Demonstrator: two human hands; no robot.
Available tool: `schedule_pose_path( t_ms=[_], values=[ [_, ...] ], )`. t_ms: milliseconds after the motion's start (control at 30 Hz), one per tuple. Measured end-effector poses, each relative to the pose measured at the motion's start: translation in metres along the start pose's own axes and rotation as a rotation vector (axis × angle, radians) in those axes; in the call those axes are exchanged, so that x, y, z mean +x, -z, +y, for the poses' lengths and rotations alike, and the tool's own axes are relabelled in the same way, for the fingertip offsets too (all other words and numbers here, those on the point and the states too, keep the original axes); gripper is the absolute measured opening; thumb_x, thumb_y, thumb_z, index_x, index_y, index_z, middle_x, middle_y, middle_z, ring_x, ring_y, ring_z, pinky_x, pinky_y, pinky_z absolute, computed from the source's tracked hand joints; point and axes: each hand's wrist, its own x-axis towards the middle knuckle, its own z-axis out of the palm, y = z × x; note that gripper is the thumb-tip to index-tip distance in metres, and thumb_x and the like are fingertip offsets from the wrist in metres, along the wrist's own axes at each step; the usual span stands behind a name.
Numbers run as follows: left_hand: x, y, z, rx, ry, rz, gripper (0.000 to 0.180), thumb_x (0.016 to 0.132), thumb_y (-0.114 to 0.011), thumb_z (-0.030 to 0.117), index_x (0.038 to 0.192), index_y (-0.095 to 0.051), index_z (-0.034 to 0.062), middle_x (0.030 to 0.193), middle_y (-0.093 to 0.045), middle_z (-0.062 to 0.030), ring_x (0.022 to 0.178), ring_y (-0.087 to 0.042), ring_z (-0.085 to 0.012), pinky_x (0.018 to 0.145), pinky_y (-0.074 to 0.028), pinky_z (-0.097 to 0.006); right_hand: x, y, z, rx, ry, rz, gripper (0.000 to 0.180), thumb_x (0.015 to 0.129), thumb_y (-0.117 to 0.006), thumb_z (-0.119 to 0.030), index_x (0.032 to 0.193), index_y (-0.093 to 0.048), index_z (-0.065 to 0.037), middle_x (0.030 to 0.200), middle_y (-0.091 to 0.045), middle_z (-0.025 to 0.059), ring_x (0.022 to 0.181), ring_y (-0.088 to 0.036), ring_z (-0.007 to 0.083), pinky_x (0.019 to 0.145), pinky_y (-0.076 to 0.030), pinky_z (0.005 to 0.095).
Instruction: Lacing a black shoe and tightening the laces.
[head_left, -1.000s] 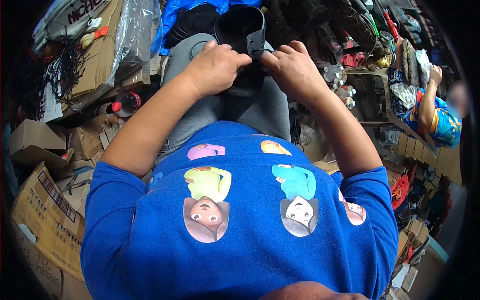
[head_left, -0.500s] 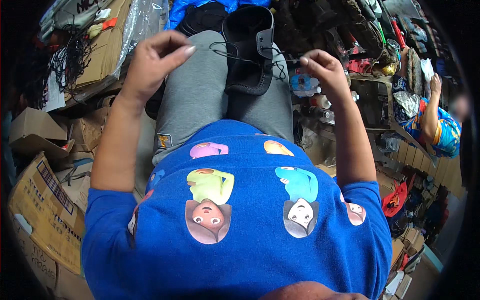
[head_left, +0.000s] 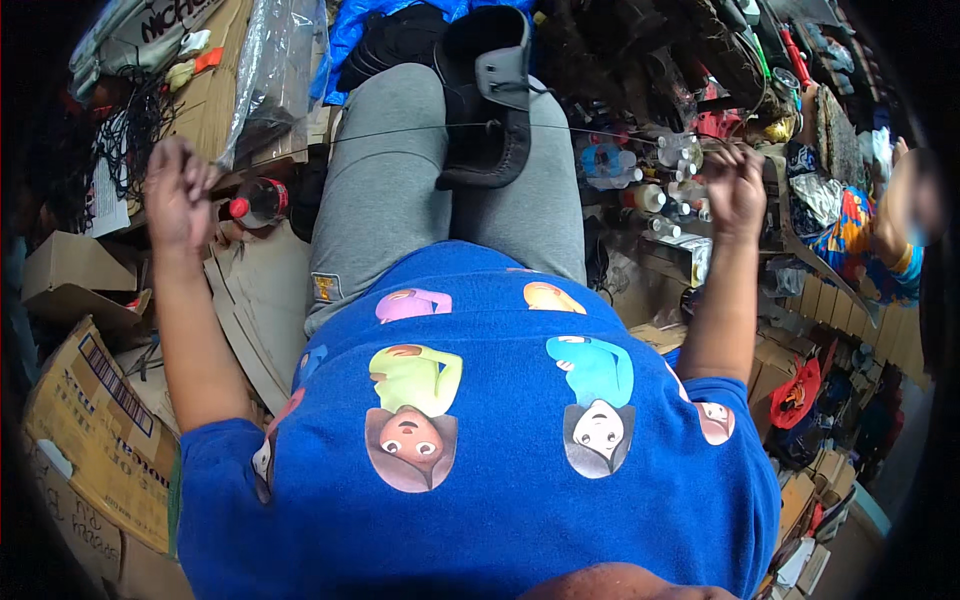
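A black shoe upper [head_left: 490, 165] with a stitched edge and an eyelet tab rests on my lap between my grey-trousered knees. Through it runs a thin dark thread [head_left: 400, 128], stretched taut out to both sides. My left hand [head_left: 180, 195] is raised far out to the left, fingers curled closed on one end of the thread. On the other side my right hand [head_left: 736, 190] is pinched closed on the opposite end. Neither hand touches the shoe upper itself.
At left are a red-capped bottle [head_left: 262, 203], a bundle of black cords [head_left: 130, 125], an open cardboard box [head_left: 65, 270] and a yellow carton [head_left: 95, 420]. Several plastic bottles [head_left: 610, 165] stand right of my knees. Another person [head_left: 875, 235] is at far right.
Both hands have moved apart, outward and slightly down. The loose loops of thread at the shoe upper are pulled into a straight line. The shoe upper has tilted slightly.
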Motion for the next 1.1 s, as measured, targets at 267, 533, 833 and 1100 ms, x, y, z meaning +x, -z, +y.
schedule_pose_path(
  t_ms=[267,533,833,1100],
  values=[
    [0.035,-0.147,-0.052,0.916,-0.154,-0.37,0.035,0.08,-0.07,0.021,0.11,-0.063,0.0026,0.102,-0.064,-0.0059,0.093,-0.058,-0.0121,0.083,-0.044,-0.025,-0.001,-0.031,0.025,-0.364,-0.081,0.149,0.014,0.093,-0.054,-0.026,0.091,-0.056,-0.012,0.086,-0.057,0.0034,0.079,-0.054,0.0175,0.083,-0.047,0.0388],
    [0.065,-0.228,-0.11,0.886,-0.062,-0.642,0.053,0.069,-0.08,0.012,0.114,-0.056,0.0017,0.102,-0.064,-0.0058,0.091,-0.059,-0.0128,0.084,-0.046,-0.028,0.011,-0.142,0.131,-1.677,-0.054,-0.418,0.019,0.083,-0.062,-0.007,0.101,-0.069,-0.008,0.094,-0.062,0.0094,0.093,-0.061,0.0185,0.082,-0.048,0.0298],
    [0.075,-0.229,-0.111,0.877,0.167,-0.769,0.028,0.07,-0.078,0.009,0.094,-0.065,0.0029,0.081,-0.067,-0.0017,0.081,-0.06,-0.0093,0.082,-0.046,-0.026,0.028,-0.138,0.14,-1.733,0.114,-0.597,0.016,0.073,-0.07,-0.005,0.088,-0.07,-0.01,0.082,-0.06,0.0077,0.079,-0.063,0.022,0.071,-0.05,0.0318],
    [0.074,-0.225,-0.123,0.704,0.239,-0.785,0.027,0.073,-0.074,0.005,0.099,-0.068,0.0039,0.091,-0.069,-0.0003,0.086,-0.06,-0.0076,0.088,-0.044,-0.025,0.025,-0.129,0.151,-1.631,0.066,-0.566,0.016,0.073,-0.073,-0.007,0.088,-0.07,-0.01,0.082,-0.06,0.0067,0.078,-0.063,0.0209,0.07,-0.05,0.0311]
  ],
)
